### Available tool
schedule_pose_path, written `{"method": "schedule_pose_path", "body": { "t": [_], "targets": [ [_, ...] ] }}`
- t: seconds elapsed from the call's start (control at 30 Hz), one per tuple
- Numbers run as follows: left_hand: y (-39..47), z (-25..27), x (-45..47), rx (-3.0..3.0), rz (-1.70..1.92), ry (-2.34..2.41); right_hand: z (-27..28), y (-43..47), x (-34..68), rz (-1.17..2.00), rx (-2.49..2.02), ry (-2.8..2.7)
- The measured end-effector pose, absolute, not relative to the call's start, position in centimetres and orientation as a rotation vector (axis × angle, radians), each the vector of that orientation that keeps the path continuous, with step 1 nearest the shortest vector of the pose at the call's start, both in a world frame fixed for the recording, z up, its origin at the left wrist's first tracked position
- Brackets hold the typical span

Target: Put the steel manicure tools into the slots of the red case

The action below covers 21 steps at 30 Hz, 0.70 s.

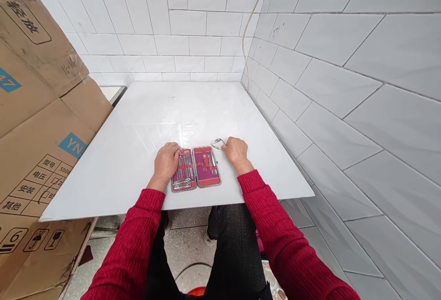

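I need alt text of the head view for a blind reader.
A person's right hand holds a small metal tool beside an open case of metal implements, while the left hand is at its left edge. The case lies on a white table; a cardboard box stands left, tiled walls behind and right.

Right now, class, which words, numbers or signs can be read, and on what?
On the brown cardboard:
"轻放"
"47", blue patch
"YN", another blue patch
"型号 550", rest hidden
"电压 2"
"安装 B"
"其他"
"6"
Umbrella sign
Glass sign
Handwriting: blurred
Dark marks on white wall tile: unreadable
Red-and-purple tool case: none readable
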<state>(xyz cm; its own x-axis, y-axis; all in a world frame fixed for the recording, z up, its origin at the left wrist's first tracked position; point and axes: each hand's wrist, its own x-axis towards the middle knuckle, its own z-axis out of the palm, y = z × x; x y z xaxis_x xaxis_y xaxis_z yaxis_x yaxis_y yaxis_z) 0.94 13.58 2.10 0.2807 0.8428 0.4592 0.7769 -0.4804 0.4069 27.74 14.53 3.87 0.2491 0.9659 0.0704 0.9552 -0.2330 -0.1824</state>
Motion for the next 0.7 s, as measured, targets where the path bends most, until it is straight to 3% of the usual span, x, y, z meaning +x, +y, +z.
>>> {"method": "schedule_pose_path", "body": {
  "t": [0.4,0.7],
  "targets": [
    [13.2,2.3,0.9,2.424,0.977,1.548,3.9,14.1,28.5,0.209,-2.196,-1.645],
    [13.3,2.0,0.8,2.377,1.051,1.576,2.8,14.1,27.6,0.417,-1.756,-1.601]
  ]
}}
